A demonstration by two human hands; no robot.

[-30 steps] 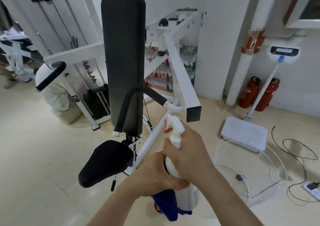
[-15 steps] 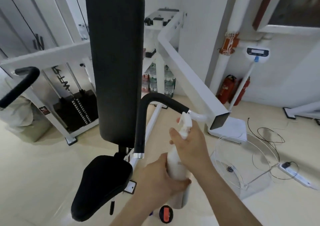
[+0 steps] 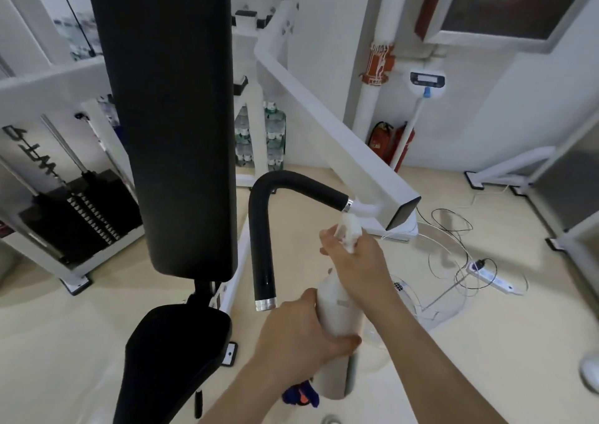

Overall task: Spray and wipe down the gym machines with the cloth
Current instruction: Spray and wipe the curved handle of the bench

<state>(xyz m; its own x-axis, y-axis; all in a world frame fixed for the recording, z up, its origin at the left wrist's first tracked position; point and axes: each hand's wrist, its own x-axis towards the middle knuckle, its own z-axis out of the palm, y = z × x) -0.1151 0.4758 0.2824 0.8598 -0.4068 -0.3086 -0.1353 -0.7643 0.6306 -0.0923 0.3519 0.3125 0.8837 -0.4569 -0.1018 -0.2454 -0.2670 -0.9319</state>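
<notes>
Both hands (image 3: 327, 297) grip spray bottle (image 3: 337, 310) above beige floor (image 3: 486, 342).

White spray bottle (image 3: 338, 307). Black back pad (image 3: 171, 115), black seat (image 3: 168, 355), black foam handle (image 3: 275, 203) tipped with silver rings. White machine arm (image 3: 334, 141) right of back pad. Blue cloth (image 3: 299, 396) with orange patch below bottle. 2 red extinguishers (image 3: 392, 139) beyond arm. Cream floor (image 3: 486, 342).

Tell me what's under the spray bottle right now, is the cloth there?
A scrap of blue cloth with an orange patch shows just below the left hand, beside the base of the spray bottle. Most of it is hidden by hand and bottle, so I cannot tell which hand holds it.
</notes>
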